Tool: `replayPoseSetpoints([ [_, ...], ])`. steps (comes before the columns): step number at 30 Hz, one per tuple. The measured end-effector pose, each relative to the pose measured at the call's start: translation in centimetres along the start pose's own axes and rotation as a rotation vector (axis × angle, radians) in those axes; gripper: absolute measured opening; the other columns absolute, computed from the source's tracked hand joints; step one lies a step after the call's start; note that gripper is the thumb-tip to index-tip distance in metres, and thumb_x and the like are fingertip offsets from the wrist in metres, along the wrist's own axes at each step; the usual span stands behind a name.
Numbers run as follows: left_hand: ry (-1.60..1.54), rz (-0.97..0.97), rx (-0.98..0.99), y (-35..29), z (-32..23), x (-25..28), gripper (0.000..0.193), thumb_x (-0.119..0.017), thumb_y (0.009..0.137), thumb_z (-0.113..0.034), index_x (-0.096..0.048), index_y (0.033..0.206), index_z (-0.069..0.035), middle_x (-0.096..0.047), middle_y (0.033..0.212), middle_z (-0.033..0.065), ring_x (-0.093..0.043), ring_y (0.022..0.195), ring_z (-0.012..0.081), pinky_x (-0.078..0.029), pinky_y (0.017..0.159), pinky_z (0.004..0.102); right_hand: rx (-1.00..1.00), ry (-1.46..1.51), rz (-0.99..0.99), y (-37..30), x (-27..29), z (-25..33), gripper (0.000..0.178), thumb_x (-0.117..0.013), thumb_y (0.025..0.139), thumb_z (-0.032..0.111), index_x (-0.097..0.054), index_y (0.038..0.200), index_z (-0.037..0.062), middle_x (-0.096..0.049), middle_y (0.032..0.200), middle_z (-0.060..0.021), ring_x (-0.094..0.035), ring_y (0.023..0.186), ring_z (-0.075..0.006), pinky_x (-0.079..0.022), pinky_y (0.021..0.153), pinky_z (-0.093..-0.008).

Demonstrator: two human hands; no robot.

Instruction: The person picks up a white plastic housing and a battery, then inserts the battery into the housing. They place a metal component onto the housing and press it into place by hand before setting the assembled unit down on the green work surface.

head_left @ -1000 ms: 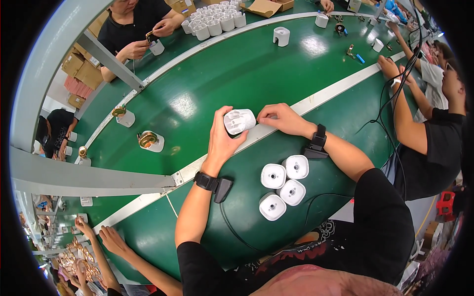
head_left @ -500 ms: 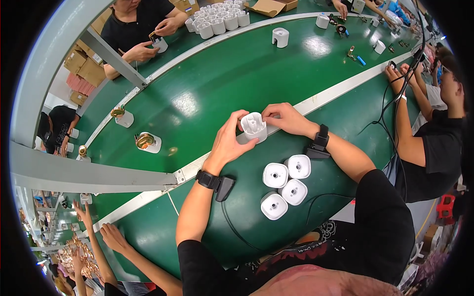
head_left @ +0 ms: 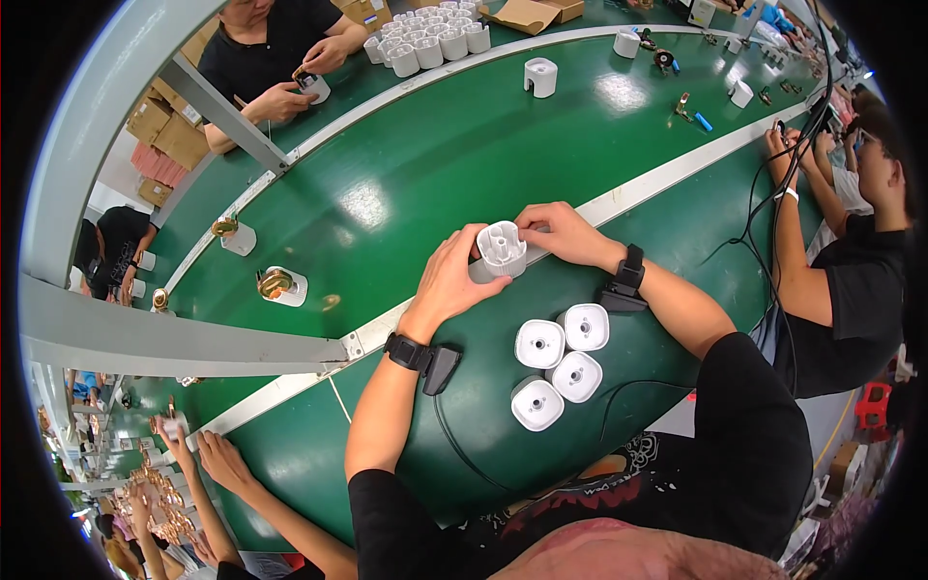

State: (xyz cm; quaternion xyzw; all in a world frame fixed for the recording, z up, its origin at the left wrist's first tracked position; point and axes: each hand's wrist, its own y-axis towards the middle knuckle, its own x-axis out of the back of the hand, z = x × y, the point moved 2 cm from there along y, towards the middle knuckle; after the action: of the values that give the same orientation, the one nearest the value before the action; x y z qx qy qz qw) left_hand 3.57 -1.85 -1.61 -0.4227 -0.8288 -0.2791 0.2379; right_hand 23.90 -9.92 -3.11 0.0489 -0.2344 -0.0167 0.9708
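Observation:
Tilted in front of me is a white plastic housing (head_left: 502,253), its hollow top facing up and showing ribs and a central post. My left hand (head_left: 450,273) grips it from the left, thumb along the near side and fingers behind. At its right rim my right hand (head_left: 563,236) is closed, with bent fingertips against the edge; whether they also pinch something small is hidden. Nearer to me, several similar white housings (head_left: 538,344) stand grouped on the green tabletop (head_left: 454,411), each with a small hole in its recessed face.
Beyond a pale rail (head_left: 633,196) runs a green conveyor belt (head_left: 416,184) carrying white housings (head_left: 540,79) and part-built units with copper-coloured coils (head_left: 280,285). A grey metal frame (head_left: 184,338) crosses at left. Black cables (head_left: 759,227) hang at right. Co-workers sit around, one across the belt (head_left: 280,72).
The housing in my hands has turned and tipped slightly, showing its central post more clearly. Things on the belt have shifted a little leftward. At lower left, a co-worker's hand now holds a white piece.

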Motion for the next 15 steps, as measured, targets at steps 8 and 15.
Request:
replayPoseSetpoints([
  [8,0.047,-0.019,-0.064,0.3,-0.2,0.0,0.060,-0.083,0.066,-0.019,-0.057,0.119,-0.007,-0.063,0.104,0.0095,-0.060,0.096,0.0284,-0.049,0.085,0.0395,0.030,-0.001,-0.050,-0.1,0.1,-0.3,0.016,-0.064,0.090,0.011,-0.070,0.097,-0.0016,-0.071,0.089,-0.0095,-0.066,0.080,-0.0189,-0.053,0.076,-0.0320],
  [15,0.091,-0.031,-0.099,-0.1,0.1,0.2,0.058,-0.083,0.066,-0.016,-0.058,0.118,-0.006,-0.062,0.105,0.0090,-0.060,0.099,0.0276,-0.049,0.085,0.0388,0.085,-0.223,-0.477,1.4,5.6,-2.6,0.014,-0.065,0.086,0.013,-0.072,0.092,0.0021,-0.071,0.084,-0.0118,-0.067,0.075,-0.0176,-0.053,0.071,-0.0312],
])
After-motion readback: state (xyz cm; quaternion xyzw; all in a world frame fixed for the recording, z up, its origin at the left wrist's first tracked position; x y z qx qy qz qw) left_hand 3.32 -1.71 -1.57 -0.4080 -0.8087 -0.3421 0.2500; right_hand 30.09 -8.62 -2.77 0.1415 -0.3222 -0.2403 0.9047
